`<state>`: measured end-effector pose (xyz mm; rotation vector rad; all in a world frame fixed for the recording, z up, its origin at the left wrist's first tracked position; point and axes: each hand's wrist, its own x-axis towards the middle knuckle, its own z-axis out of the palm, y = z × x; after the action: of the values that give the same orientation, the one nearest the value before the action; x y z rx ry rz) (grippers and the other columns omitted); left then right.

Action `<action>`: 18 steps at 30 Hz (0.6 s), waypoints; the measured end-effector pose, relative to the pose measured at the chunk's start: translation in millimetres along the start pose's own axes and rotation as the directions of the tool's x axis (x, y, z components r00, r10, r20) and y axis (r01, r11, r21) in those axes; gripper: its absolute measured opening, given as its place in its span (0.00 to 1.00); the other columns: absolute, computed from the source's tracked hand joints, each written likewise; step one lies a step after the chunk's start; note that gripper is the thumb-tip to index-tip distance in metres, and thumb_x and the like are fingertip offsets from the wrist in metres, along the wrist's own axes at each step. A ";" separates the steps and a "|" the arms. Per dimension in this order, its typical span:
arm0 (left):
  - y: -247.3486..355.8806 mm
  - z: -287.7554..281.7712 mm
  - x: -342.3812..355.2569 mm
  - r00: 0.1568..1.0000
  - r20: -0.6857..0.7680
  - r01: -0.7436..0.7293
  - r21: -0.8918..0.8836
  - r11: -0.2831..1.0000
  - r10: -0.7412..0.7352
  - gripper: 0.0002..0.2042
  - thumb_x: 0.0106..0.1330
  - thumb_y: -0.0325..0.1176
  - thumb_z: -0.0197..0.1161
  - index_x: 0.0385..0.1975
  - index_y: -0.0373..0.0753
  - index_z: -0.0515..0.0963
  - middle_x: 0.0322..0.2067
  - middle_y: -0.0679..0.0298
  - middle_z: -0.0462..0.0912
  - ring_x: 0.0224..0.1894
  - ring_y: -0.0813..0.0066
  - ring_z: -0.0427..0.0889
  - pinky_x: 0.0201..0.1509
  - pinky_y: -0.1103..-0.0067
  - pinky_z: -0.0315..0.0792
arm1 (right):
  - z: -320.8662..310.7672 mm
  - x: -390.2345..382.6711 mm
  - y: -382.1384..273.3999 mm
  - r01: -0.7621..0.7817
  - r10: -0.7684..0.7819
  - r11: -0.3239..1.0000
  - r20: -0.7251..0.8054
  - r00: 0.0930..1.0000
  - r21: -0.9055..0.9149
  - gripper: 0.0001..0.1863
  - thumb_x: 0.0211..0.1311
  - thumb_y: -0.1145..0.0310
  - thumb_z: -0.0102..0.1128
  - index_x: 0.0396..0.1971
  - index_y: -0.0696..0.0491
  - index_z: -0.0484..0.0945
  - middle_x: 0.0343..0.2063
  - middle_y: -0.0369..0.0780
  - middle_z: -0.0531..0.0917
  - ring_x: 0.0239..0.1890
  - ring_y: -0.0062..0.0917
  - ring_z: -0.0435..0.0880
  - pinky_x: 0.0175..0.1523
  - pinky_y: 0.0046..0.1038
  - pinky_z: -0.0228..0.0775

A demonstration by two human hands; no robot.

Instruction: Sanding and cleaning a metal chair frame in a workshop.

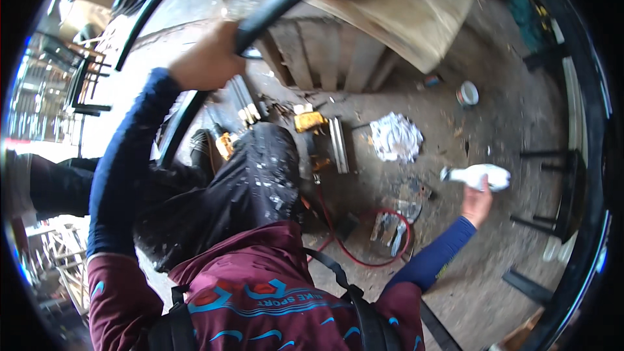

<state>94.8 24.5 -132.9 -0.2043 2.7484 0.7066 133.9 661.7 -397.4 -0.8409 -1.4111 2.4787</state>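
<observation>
The person's maroon shirt (260,312) is nearest. The left hand (209,58) wraps a smooth, curved black tube (286,6), which could swing if that grip slipped. A looped, rubbery-looking red hose (374,264) might snag a foot. Past a crumpled white cloth (396,138), the right hand (478,205) grasps a rounded, narrow-necked white bottle-shaped object (495,177).

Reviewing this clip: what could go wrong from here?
The right grip holds the white bottle sideways, so it might slip or leak. Only the left grip is seen on the black tube; if it loosened, the tube could shift. The red hose loops across the floor and might snag a foot.
</observation>
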 end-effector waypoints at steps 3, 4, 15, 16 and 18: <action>12.0 -5.8 -11.9 1.000 0.001 -0.024 -0.113 0.993 0.024 0.18 0.58 0.23 0.59 0.49 0.28 0.72 0.27 0.49 0.82 0.26 0.58 0.86 0.30 0.68 0.81 | 137.0 -55.4 -132.0 0.507 -0.507 0.860 0.221 0.833 0.060 0.25 0.72 0.66 0.58 0.64 0.59 0.67 0.58 0.46 0.78 0.62 0.36 0.76 0.66 0.45 0.68; 6.8 -11.3 -11.0 0.999 0.016 -0.029 -0.119 0.992 0.031 0.18 0.57 0.23 0.59 0.49 0.28 0.73 0.28 0.46 0.83 0.29 0.56 0.87 0.34 0.67 0.82 | 184.8 -79.7 -172.3 0.606 -0.627 0.779 0.226 0.746 0.162 0.24 0.75 0.65 0.53 0.64 0.61 0.66 0.58 0.48 0.77 0.64 0.41 0.74 0.71 0.50 0.62; -51.1 -1.1 -15.3 0.827 -0.189 -0.556 -0.405 0.726 0.529 0.24 0.59 0.32 0.70 0.47 0.23 0.69 0.30 0.43 0.83 0.33 0.48 0.86 0.41 0.67 0.81 | 495.2 -187.4 -154.8 0.771 -0.432 0.617 0.751 0.499 -0.158 0.27 0.67 0.69 0.67 0.64 0.57 0.70 0.55 0.43 0.80 0.57 0.31 0.81 0.58 0.38 0.77; -50.4 -13.3 -24.9 0.870 0.040 -0.325 -0.703 0.633 0.492 0.23 0.61 0.33 0.70 0.47 0.25 0.69 0.27 0.50 0.81 0.28 0.58 0.85 0.34 0.71 0.81 | 506.7 -196.2 -161.4 0.740 -0.384 0.654 0.774 0.503 -0.157 0.28 0.67 0.68 0.67 0.64 0.56 0.69 0.56 0.42 0.80 0.57 0.31 0.81 0.58 0.37 0.76; -56.6 -20.7 -29.1 0.814 0.273 -0.012 -0.875 0.484 0.513 0.22 0.63 0.34 0.71 0.47 0.27 0.69 0.24 0.58 0.80 0.22 0.68 0.83 0.28 0.76 0.80 | 534.5 -200.3 -154.8 0.781 -0.374 0.612 0.822 0.429 -0.129 0.25 0.64 0.67 0.71 0.58 0.61 0.75 0.51 0.45 0.84 0.52 0.33 0.85 0.52 0.39 0.81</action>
<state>129.0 -32.9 -131.8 0.2311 1.6998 1.8739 -12.8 269.2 20.0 0.7374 -2.1455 1.8545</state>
